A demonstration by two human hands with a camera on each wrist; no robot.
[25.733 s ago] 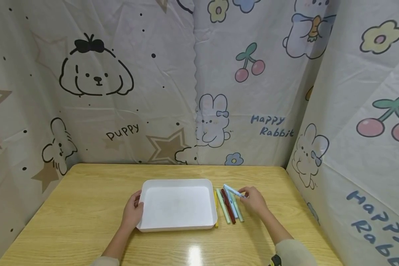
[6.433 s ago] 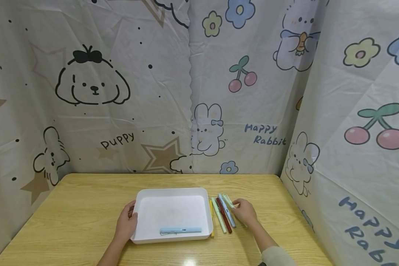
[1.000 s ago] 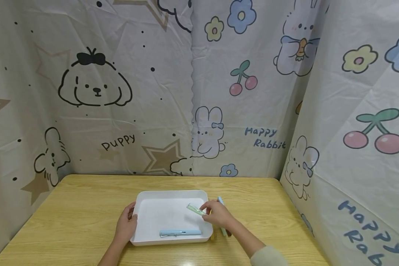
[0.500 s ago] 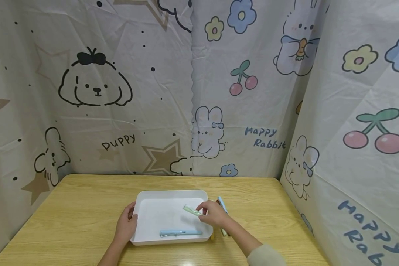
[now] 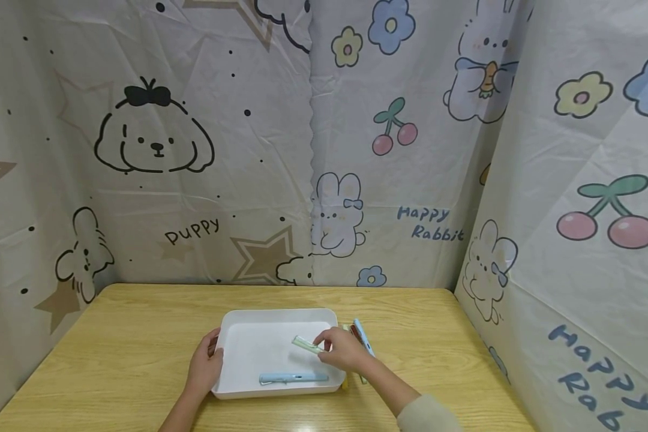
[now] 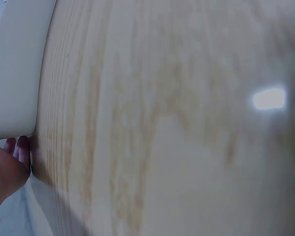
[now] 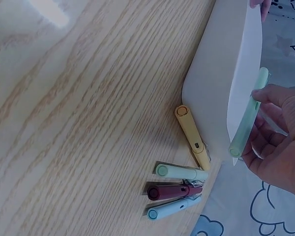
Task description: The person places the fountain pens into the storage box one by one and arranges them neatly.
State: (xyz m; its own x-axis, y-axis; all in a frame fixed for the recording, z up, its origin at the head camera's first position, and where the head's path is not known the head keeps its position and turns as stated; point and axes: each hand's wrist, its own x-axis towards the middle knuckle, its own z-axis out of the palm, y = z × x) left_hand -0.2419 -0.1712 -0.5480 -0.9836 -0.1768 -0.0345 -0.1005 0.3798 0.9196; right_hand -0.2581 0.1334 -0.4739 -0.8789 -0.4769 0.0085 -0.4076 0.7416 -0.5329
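Note:
My right hand (image 5: 341,349) pinches a light green capped pen (image 5: 306,344) between thumb and fingers, above the right half of a shallow white tray (image 5: 248,321). The pen lies aslant in the head view; the right wrist view shows its whole length, raised over the tray's rim. Inside the tray, along the near side, lies a light blue pen (image 5: 293,378) with a clip. My left hand (image 5: 204,365) holds the tray's left side by its edge. In the left wrist view only part of that hand (image 6: 10,169) shows, at the tray's corner.
Right of the tray lie a yellow pen (image 7: 191,135), a second light green pen (image 7: 179,171), a dark red pen (image 7: 169,191) and another light blue pen (image 7: 173,208), partly hidden by my right arm in the head view. Patterned curtains (image 5: 270,150) stand behind the wooden table (image 5: 140,336).
A light blue pen has gone from the right hand into the tray. The right hand has since taken a light green pen from the row and carried it left over the tray. The left hand stays put.

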